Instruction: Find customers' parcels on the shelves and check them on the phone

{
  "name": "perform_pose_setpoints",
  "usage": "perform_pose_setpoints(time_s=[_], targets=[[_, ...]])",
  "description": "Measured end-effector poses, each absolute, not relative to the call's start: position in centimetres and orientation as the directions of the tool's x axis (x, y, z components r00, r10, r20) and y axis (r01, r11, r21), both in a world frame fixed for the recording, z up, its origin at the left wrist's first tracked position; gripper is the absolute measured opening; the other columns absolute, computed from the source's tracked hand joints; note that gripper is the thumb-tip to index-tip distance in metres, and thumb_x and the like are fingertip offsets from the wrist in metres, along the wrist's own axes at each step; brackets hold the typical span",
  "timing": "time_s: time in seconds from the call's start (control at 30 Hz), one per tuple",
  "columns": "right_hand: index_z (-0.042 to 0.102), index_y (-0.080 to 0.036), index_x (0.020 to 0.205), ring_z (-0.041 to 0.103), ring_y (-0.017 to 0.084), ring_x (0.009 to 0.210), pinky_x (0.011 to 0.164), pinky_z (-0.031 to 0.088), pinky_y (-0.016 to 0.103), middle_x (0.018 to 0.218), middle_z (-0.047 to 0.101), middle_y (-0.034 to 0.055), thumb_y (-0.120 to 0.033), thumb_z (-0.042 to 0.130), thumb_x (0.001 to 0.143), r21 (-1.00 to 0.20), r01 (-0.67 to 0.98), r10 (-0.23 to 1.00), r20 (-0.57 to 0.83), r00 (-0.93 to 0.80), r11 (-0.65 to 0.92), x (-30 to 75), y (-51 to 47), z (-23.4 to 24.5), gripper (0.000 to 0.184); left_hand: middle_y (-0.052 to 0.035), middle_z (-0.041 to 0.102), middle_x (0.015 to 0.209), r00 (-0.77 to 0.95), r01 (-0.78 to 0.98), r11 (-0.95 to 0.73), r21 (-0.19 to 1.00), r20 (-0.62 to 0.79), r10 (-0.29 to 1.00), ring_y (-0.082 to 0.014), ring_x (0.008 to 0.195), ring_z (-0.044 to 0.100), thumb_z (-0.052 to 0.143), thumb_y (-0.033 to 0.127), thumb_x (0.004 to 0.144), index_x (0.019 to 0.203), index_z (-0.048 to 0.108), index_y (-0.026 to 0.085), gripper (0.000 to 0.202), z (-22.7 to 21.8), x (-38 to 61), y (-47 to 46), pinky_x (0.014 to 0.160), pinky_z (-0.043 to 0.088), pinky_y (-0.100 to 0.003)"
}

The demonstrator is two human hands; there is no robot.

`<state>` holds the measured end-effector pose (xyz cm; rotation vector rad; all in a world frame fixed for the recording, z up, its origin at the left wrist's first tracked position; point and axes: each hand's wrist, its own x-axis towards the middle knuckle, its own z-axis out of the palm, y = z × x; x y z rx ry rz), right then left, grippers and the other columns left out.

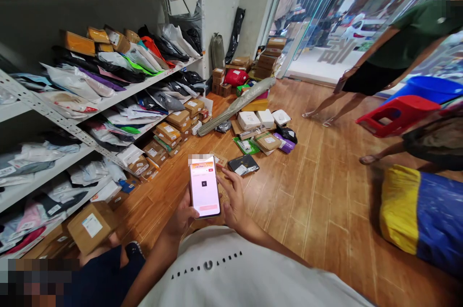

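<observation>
A smartphone (204, 196) with a lit pink and white screen is upright in front of my white shirt. My left hand (185, 210) is wrapped around its lower left side, the thumb lying at the screen's bottom corner. Beside the phone's right edge, my right hand (233, 201) has its fingers apart, the index finger reaching toward the upper part of the screen. Whether that fingertip touches the phone, I cannot tell. Beyond the hands, a black flat parcel (244, 166) with a label lies on the wooden floor.
White shelves (108, 100) packed with parcels stand on the left. More parcels (265, 140) and a long wrapped roll (235, 107) lie ahead. A person (408, 42) stands at right near a red stool (398, 114) and a blue-yellow sack (419, 215). Another person crouches lower left, by a cardboard box (90, 227).
</observation>
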<state>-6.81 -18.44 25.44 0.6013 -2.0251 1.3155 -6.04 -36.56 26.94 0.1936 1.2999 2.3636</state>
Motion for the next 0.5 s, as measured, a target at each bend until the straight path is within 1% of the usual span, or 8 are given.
perform_pose_setpoints(time_s=[0.07,0.17,0.27,0.37,0.4,0.43,0.47,0.5], targets=[[0.037,-0.04,0.15,0.037,0.034,0.134,0.107,0.033,0.06,0.148,0.036,0.0079,-0.057,0.026,0.1,-0.628,-0.671,-0.051,0.714,-0.698,0.393,-6.9,-18.4,25.7,0.055,-0.0061,0.057,0.14,-0.9,-0.305,-0.454,0.837,-0.098,0.424,-0.0337,0.132,0.049,0.062,0.015,0.058,0.15,0.031,0.027,0.098,26.9,-6.1,-36.6,0.104,0.047,-0.044],[0.04,-0.041,0.15,0.032,0.036,0.137,0.11,0.028,0.062,0.153,0.03,0.0061,-0.06,0.026,0.099,-0.579,-0.699,-0.152,0.714,-0.683,0.419,-7.0,-18.5,26.4,0.056,-0.0033,0.059,0.138,-0.896,-0.312,-0.437,0.844,-0.108,0.43,-0.0358,0.13,0.051,0.061,0.015,0.058,0.15,0.031,0.03,0.098,26.9,-6.1,-36.5,0.1,0.049,-0.045],[0.041,-0.042,0.149,0.024,0.038,0.141,0.114,0.02,0.064,0.159,0.018,0.0034,-0.066,0.026,0.096,-0.522,-0.722,-0.261,0.698,-0.667,0.454,-7.2,-18.6,27.2,0.06,-0.004,0.06,0.137,-0.888,-0.307,-0.419,0.855,-0.1,0.449,-0.0367,0.125,0.054,0.058,0.014,0.058,0.151,0.031,0.031,0.098,27.3,-6.0,-36.2,0.099,0.05,-0.048],[0.043,-0.042,0.148,0.013,0.041,0.144,0.116,0.012,0.066,0.163,0.006,0.0003,-0.072,0.031,0.093,-0.503,-0.718,-0.339,0.648,-0.682,0.482,-7.3,-18.7,27.7,0.064,-0.0045,0.057,0.141,-0.891,-0.295,-0.435,0.851,-0.08,0.446,-0.036,0.127,0.053,0.056,0.009,0.057,0.152,0.031,0.032,0.101,27.9,-5.8,-35.9,0.1,0.05,-0.05],[0.043,-0.043,0.148,0.011,0.041,0.146,0.117,0.009,0.067,0.164,0.005,-0.0002,-0.073,0.033,0.092,-0.507,-0.718,-0.345,0.643,-0.684,0.478,-7.3,-18.7,27.7,0.065,-0.0041,0.056,0.143,-0.889,-0.302,-0.446,0.843,-0.08,0.452,-0.036,0.128,0.052,0.055,0.008,0.057,0.152,0.031,0.032,0.101,28.0,-5.7,-35.9,0.099,0.05,-0.05],[0.041,-0.042,0.149,0.01,0.041,0.147,0.117,0.008,0.067,0.164,0.007,0.0004,-0.074,0.035,0.091,-0.529,-0.71,-0.321,0.647,-0.692,0.464,-7.2,-18.9,27.7,0.066,-0.0037,0.055,0.144,-0.886,-0.312,-0.455,0.834,-0.082,0.457,-0.0361,0.128,0.052,0.055,0.009,0.057,0.152,0.031,0.033,0.1,27.9,-5.7,-35.9,0.097,0.052,-0.049],[0.039,-0.041,0.15,0.011,0.04,0.147,0.118,0.007,0.066,0.164,0.01,0.0021,-0.074,0.036,0.091,-0.58,-0.686,-0.258,0.65,-0.715,0.438,-7.2,-19.0,27.6,0.068,-0.0033,0.056,0.143,-0.882,-0.323,-0.458,0.828,-0.088,0.463,-0.0362,0.128,0.053,0.055,0.009,0.058,0.151,0.032,0.034,0.099,27.8,-5.6,-35.9,0.094,0.053,-0.048],[0.037,-0.038,0.152,0.015,0.038,0.148,0.119,0.009,0.064,0.163,0.016,0.0046,-0.074,0.036,0.091,-0.661,-0.642,-0.167,0.635,-0.754,0.388,-7.2,-19.2,27.4,0.07,-0.003,0.056,0.143,-0.879,-0.332,-0.457,0.825,-0.096,0.466,-0.0361,0.126,0.054,0.057,0.01,0.058,0.151,0.031,0.035,0.099,27.6,-5.6,-35.9,0.092,0.054,-0.047]])
